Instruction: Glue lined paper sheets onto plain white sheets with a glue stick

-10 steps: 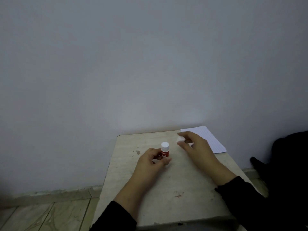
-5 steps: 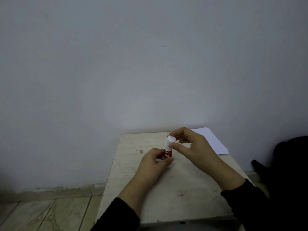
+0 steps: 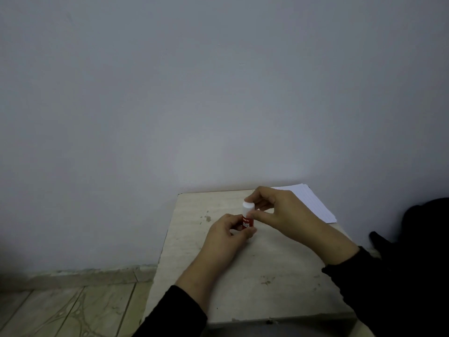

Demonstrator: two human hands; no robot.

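Head view: red glue stick (image 3: 247, 221), upright above the pale table (image 3: 279, 276), its barrel gripped by the left hand (image 3: 228, 235); white cap (image 3: 248, 207) pinched by the right hand (image 3: 279, 211). Lined paper sheets (image 3: 313, 204), stacked at the table's far right corner by the wall (image 3: 218, 93).

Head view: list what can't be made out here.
- Glue stick: lower body hidden by the left hand; whether the white cap is seated or loose can't be told, as the right hand covers its side.
- Label: too small and blurred to read fully.
- Paper stack: near corner hidden behind the right hand; sheet count too fine to tell.
- Table: right edge covered by the dark sleeve.
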